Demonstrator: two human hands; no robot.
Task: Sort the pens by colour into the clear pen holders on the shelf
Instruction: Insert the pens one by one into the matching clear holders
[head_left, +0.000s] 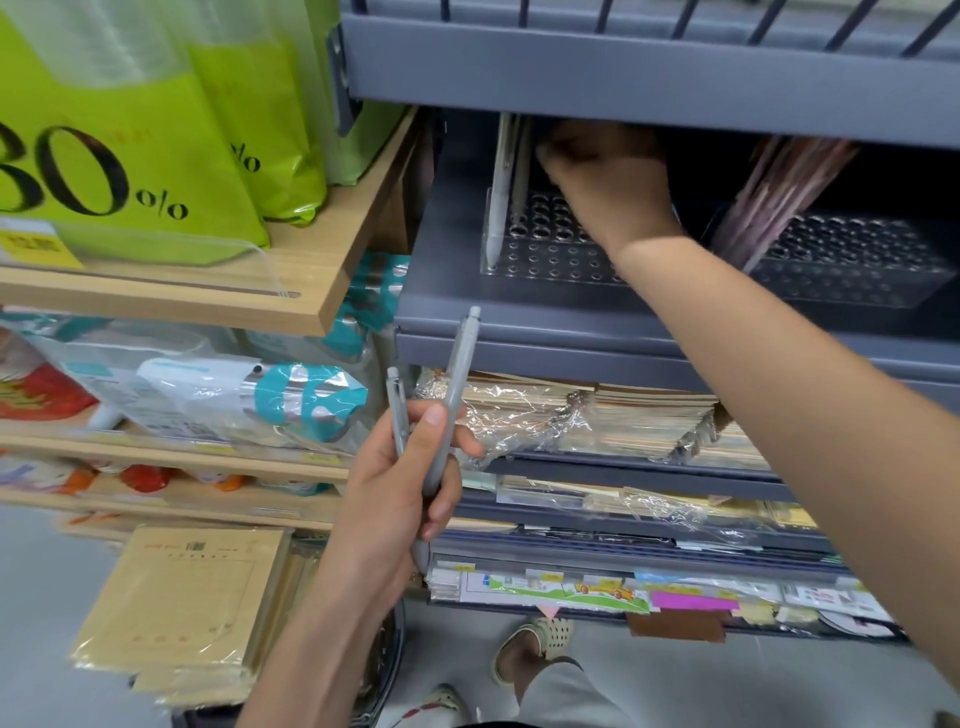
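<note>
While the left hand (395, 488) is hovering low: it is hanging below and left of the left pen holder (545, 260), fingers and thumb curling round two grey pens (460, 358).
Grey pens: they are fanning apart, tops pointing up toward the holder. If the grip is loosening, one is likely to slip and drop.
White pens (501, 197): they are leaning in the holder's left-hand holes, tops tilting toward the back. A careless knock is risking tipping them out.
Left pen holder: it is sitting on the grey shelf (519, 322), with most holes showing empty. Being light and clear, it is probably sliding if pushed.
Right hand (608, 182): it is reaching over the holder's middle, fingers curling in shadow. Whether it is pinching a pen I cannot tell.
Upper shelf (649, 93): it is overhanging just above the holder and leaving little headroom, so a pen is liable to be catching on it.
Pink pens (779, 192): they are leaning in a second holder (857, 260) to the right of the first. A grey pen landing there would be spoiling the sort.
</note>
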